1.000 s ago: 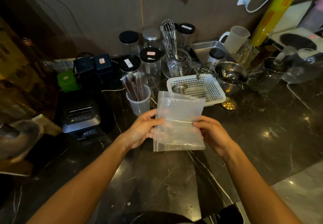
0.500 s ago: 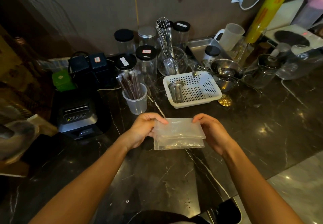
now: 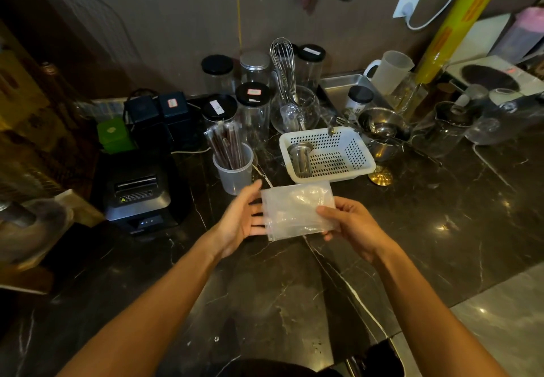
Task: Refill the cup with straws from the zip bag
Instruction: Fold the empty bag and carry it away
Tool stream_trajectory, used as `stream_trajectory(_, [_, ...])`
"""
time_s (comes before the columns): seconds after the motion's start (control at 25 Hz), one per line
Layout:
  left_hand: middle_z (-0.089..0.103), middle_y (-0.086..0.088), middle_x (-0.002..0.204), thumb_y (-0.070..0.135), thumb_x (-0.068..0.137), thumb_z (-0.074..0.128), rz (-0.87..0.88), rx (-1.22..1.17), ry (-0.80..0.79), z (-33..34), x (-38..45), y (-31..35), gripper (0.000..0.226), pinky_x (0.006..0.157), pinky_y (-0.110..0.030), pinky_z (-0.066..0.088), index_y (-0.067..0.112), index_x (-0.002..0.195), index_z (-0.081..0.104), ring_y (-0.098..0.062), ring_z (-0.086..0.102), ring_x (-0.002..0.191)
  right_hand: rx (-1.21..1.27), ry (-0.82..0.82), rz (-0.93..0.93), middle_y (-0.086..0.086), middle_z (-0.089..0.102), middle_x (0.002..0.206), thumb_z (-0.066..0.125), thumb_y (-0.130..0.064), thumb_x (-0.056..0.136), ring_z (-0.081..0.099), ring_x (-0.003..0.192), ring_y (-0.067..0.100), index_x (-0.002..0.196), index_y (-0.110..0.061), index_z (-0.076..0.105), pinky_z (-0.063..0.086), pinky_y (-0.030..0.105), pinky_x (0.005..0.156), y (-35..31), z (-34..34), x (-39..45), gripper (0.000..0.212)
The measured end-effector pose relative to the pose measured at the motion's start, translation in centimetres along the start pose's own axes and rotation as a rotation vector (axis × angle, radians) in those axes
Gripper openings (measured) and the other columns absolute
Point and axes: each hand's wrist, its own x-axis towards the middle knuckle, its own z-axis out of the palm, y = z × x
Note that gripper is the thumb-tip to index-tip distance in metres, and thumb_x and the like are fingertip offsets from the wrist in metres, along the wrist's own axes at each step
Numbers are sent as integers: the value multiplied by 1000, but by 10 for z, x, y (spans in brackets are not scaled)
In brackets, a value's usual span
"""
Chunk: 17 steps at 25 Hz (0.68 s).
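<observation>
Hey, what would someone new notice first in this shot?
Both hands at centre with a folded, empty-looking zip bag: the right hand pinches it, the left hand lies open beside it. Just behind stands the cup packed with dark wrapped straws.

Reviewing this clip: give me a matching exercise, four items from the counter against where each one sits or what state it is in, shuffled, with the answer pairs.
Items:
1. zip bag
2. straws
3. metal strainer cup
4. whisk

States:
A. standing in the glass bowl
B. inside the white basket
C. upright in the plastic cup
D. folded, pinched by the right hand, the left hand open beside it

Pairs: 1-D, 2-C, 3-B, 4-A
</observation>
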Motion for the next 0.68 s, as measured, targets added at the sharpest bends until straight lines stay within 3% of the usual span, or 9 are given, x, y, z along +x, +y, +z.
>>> stream_trajectory(0.16, [71, -13, 132, 32, 98, 65, -75, 107, -87, -4, -4, -14, 46, 106, -52, 53, 17, 141, 57, -30, 71, 119, -66, 55, -16, 12, 78, 114, 71, -15, 95, 77, 90, 22, 120, -7, 73, 59, 27, 62, 2, 6, -10, 26])
stream_trajectory(0.36, [76, -7, 122, 11, 94, 71, 60, 162, 8, 0, -9, -23, 38, 87, -39, 64, 13, 131, 66, -24, 74, 113, -93, 168, 37, 9, 81, 106, 73, -21, 95, 76, 84, 21, 113, -6, 73, 58, 29, 64, 12, 17, -32, 24])
stream_trajectory(0.52, [74, -7, 125, 18, 94, 72, 16, 142, 50, 19, -6, -28, 38, 95, -45, 61, 17, 131, 66, -23, 74, 112, -23, 279, 66, 12, 80, 94, 74, -20, 95, 71, 67, 18, 107, -4, 72, 54, 25, 53, 26, 15, -55, 20])
stream_trajectory(0.68, [74, -6, 119, 21, 90, 77, -137, 199, -138, 57, -1, -45, 46, 85, -44, 64, 22, 132, 59, -28, 74, 108, 96, 483, 56, 6, 74, 73, 72, -13, 96, 64, 49, 12, 97, -8, 69, 49, 21, 42, 50, -2, -92, 6])
